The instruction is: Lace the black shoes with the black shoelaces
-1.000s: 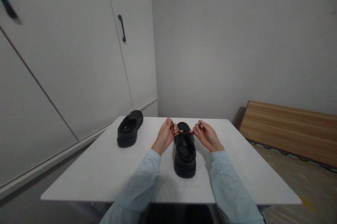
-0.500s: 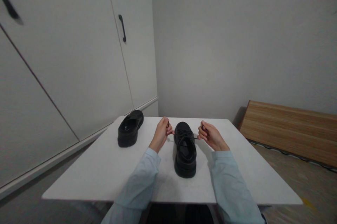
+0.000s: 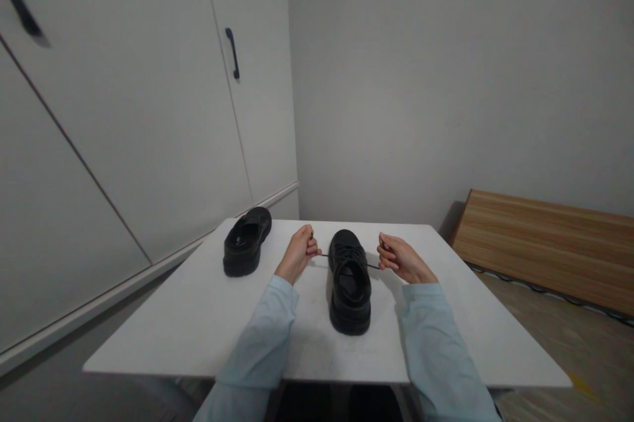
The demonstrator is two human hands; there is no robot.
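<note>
On the white table (image 3: 198, 329), a black shoe (image 3: 349, 280) stood between the hands, its long axis pointing away from the person. The left hand (image 3: 297, 253) and right hand (image 3: 399, 258) were each closed on a lace end (image 3: 321, 255), equally near, pulled sideways.

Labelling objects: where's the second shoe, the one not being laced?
In the head view, the unlaced shoe sits at the table's far-left corner, left of the left hand.

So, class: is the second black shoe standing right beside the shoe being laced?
No. The second shoe stands apart near the table's far left corner.
</note>
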